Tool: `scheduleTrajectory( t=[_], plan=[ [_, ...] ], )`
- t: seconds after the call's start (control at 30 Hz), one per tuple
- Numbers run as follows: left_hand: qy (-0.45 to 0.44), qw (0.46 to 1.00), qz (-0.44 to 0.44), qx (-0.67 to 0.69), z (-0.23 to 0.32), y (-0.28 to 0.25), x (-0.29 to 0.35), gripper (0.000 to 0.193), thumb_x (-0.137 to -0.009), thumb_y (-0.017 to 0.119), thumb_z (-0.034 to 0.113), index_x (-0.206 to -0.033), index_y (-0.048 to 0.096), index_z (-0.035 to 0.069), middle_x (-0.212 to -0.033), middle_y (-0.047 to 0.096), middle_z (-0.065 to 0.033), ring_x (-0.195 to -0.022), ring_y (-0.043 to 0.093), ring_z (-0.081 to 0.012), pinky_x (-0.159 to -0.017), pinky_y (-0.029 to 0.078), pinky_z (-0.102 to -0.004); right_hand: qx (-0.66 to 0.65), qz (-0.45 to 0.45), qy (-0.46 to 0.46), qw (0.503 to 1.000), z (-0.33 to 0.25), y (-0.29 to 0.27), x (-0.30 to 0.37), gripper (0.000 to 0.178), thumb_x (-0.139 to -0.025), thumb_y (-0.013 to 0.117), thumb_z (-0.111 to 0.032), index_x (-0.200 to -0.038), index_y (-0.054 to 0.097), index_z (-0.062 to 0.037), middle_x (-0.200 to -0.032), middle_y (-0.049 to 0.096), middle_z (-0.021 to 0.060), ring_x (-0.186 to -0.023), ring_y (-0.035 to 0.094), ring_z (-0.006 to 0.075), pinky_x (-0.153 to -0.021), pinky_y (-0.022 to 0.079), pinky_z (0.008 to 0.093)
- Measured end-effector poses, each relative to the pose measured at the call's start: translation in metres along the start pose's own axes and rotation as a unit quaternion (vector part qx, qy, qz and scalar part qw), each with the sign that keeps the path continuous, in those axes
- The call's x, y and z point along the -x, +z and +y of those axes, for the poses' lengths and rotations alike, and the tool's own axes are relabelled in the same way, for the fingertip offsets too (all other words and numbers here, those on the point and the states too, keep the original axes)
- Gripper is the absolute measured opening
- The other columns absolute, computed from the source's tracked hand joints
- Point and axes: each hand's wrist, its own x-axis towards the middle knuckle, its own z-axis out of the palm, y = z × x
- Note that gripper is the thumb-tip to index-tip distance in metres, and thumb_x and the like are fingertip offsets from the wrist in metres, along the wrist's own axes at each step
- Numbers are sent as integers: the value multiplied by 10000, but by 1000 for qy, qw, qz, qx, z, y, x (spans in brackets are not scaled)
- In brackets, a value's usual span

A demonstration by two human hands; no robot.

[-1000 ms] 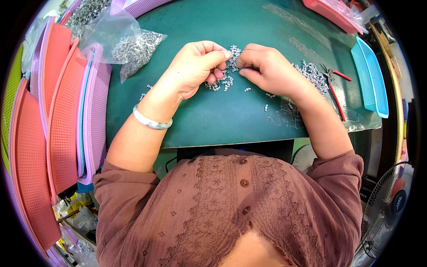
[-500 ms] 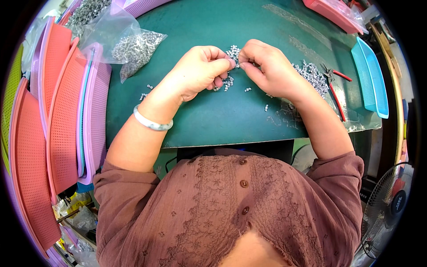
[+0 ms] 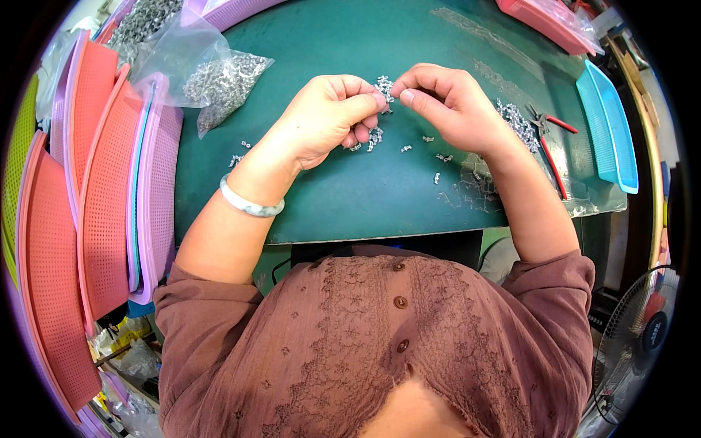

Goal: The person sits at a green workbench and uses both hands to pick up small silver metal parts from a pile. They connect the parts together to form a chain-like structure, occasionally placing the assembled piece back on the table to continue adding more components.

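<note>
My left hand (image 3: 339, 109), a pale marbled bangle (image 3: 250, 199) on its wrist, is closed in a pinch of thumb and forefinger. Whatever it grips is too small to make out. Close by on its right, my right hand (image 3: 453, 106) has thumb and forefinger tips drawn together, and any part between them cannot be made out. Behind and between the hands lies a small heap of silvery metal parts (image 3: 384, 84), partly hidden by the fingers. More such parts (image 3: 374, 137) lie below the left fingertips.
A larger pile of silvery parts (image 3: 515, 123) lies beyond my right wrist, beside red-handled pliers (image 3: 553, 164). A blue basket (image 3: 610, 131) stands at the right edge. Bags of metal parts (image 3: 226, 84) and stacked perforated baskets (image 3: 106, 197) occupy the left. Loose parts (image 3: 407, 148) dot the green tabletop (image 3: 328, 212).
My right hand has shifted slightly right, away from the left, and its thumb has risen toward the forefinger. Loose parts below it now show. The left hand has hardly moved.
</note>
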Motion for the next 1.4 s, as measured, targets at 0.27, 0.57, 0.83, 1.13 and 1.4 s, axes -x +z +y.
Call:
scheduleTrajectory(
  t=[0.27, 0.57, 0.83, 1.13, 1.4],
  plan=[
    [11, 1000, -15, 9, -1, -1, 1, 118, -850, 573, 156, -826, 606, 45, -657, 577, 1, -512, 512, -38, -416, 378, -144, -35, -36, 57, 997, -4, -2, 1, 173, -836, 550, -103, -925, 603, 35, -789, 600, 33, -720, 512, 66, -648, 431, 222],
    [6, 1000, -6, 1, -1, 1, 1, 124, -853, 566, 152, -831, 607, 36, -658, 573, 0, -504, 505, -40, -410, 377, -147, -52, -63, 82, 993, -11, -3, 0, 137, -837, 557, -95, -890, 600, 24, -798, 577, -8, -721, 490, 37, -635, 416, 204],
    [4, 999, 18, -39, 3, -3, 0, 124, -832, 583, 152, -821, 611, 31, -651, 567, 4, -504, 501, -38, -409, 373, -146, 210, -124, -56, 968, -5, -20, 1, 97, -738, 578, -82, -768, 592, 9, -710, 585, 121, -648, 560, 242, -607, 450, 316],
    [10, 998, 34, -46, 0, -3, -2, 109, -827, 581, 149, -803, 605, 45, -641, 559, 12, -507, 497, -33, -413, 368, -143, 268, -33, -82, 959, 4, 10, -3, 97, -713, 599, -114, -733, 598, -19, -737, 565, 123, -735, 557, 289, -666, 453, 371],
    [5, 999, 36, -41, -1, -5, -3, 109, -822, 581, 134, -808, 593, 27, -649, 553, -1, -508, 490, -44, -414, 369, -152, 263, -3, -73, 962, 10, 14, -5, 70, -720, 595, -95, -729, 593, -26, -733, 563, 116, -714, 558, 287, -649, 452, 364]
  ],
)
